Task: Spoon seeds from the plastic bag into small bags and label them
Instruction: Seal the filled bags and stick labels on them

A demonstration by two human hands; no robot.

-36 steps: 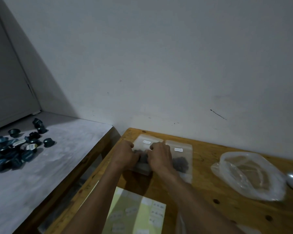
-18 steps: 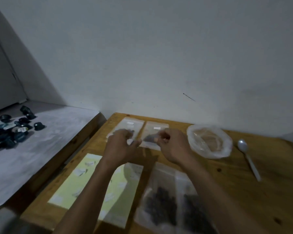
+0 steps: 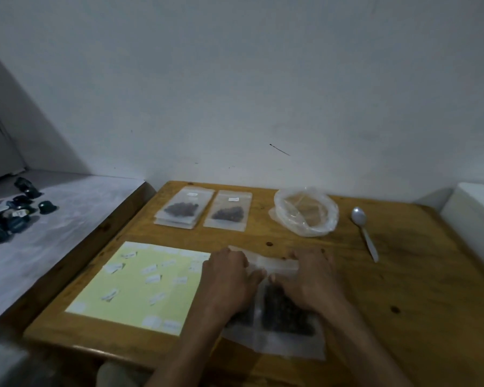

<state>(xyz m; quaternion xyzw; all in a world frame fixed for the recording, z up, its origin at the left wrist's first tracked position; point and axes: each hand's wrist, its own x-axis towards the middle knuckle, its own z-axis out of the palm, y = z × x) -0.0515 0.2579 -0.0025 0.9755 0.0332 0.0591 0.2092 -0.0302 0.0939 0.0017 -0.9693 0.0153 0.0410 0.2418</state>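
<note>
At the near edge of the wooden table (image 3: pixel 403 275), we see two small clear bags of dark seeds (image 3: pixel 282 311) lying side by side, flat on the wood, with both of the person's hands laid over their upper halves. The left hand (image 3: pixel 229 277) rests palm-down on the left bag, its fingers bent over the bag's top strip; the right hand (image 3: pixel 310 277) lies likewise on the right bag, fingers curved onto the top edge. Whether either hand pinches the plastic or only presses it, we cannot tell. Just beside the left hand lies a pale yellow label sheet (image 3: pixel 140 286), dotted with small white labels, some lifted at a corner. At the far side of the table, near the white wall (image 3: pixel 263 79), we see two more filled seed bags (image 3: pixel 204 209), each bearing a white label near the top; the left one sits on a short stack. To their right stands the large plastic bag (image 3: pixel 305 212), its mouth rolled open, and farther right a silver spoon (image 3: pixel 364 233) lies bowl-up on the wood, well apart from both hands. On the grey surface (image 3: pixel 67 233) to the left sits a cluster of dark caps (image 3: pixel 11 213).
</note>
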